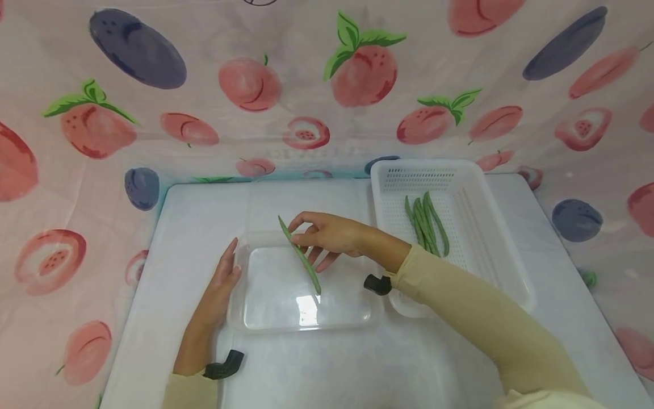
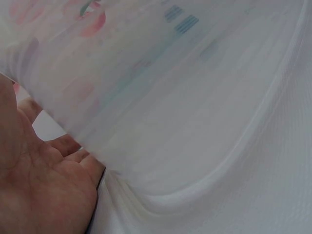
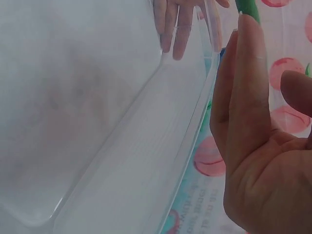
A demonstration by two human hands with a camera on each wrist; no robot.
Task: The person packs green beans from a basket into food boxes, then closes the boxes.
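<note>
A single green bean (image 1: 309,269) is pinched between the thumb and fingers of my right hand (image 1: 334,234), slanting above a clear plastic container (image 1: 271,298). In the right wrist view, the bean (image 3: 248,9) shows only in part at the top edge, beyond the right hand's fingers (image 3: 248,73). My left hand (image 1: 219,287) touches the container's left side with its fingers extended. The left wrist view has the left palm (image 2: 46,190) beside the clear container wall (image 2: 195,117), some of its fingers partly hidden.
Right of the container stands a white perforated basket (image 1: 503,267) with several green beans (image 1: 423,224) in it. A faint clear panel (image 1: 306,204) lies behind the container. The white table (image 1: 194,216) meets a fruit-patterned cloth (image 1: 357,130) at the back and sides.
</note>
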